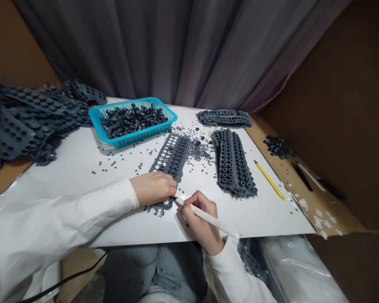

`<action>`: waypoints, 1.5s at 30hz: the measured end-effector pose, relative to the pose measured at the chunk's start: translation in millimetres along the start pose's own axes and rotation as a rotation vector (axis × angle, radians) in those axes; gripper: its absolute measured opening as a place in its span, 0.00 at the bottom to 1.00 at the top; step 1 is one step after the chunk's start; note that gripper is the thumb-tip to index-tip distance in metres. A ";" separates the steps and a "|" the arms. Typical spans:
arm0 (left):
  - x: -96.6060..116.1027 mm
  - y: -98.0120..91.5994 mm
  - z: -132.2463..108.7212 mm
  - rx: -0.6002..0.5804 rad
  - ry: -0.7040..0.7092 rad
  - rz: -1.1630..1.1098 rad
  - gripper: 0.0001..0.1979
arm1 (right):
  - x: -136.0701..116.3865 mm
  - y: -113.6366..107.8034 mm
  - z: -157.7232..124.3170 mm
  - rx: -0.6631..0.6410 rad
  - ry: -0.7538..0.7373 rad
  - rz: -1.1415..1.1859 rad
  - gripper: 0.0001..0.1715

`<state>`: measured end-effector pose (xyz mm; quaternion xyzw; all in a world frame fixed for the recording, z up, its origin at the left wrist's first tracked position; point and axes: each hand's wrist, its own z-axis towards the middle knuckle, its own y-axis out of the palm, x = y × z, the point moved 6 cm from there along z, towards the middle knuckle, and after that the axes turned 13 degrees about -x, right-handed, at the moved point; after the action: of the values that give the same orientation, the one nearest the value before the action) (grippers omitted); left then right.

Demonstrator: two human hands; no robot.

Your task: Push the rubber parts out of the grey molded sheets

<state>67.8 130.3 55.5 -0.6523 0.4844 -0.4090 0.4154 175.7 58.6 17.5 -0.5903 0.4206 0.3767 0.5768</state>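
Note:
A dark grey rubber strip point(172, 156) full of round holes and small ring parts lies on the white board point(82, 168). My left hand point(154, 188) rests closed on the strip's near end, pressing it down. My right hand point(199, 219) grips a white, paper-wrapped stick tool point(208, 218) like a pen. The tool's tip touches the strip's near edge just beside my left fingers. Loose grey rings and punched bits point(199, 149) lie scattered around the strip.
A turquoise basket point(97, 120) of grey rings stands at the back. Stacks of rubber strips point(235, 162) lie to the right and at the far right point(225, 118); a big heap point(28, 120) is on the left. A yellow pencil point(269, 180) lies by the board's right edge.

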 end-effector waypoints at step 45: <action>-28.7 4.8 3.8 0.093 -0.002 -0.349 0.06 | -1.7 -1.4 1.9 0.033 0.000 -0.035 0.07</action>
<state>64.3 157.9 46.1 -0.7072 0.3438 -0.4961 0.3682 176.5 60.6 19.5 -0.5882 0.4162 0.3596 0.5929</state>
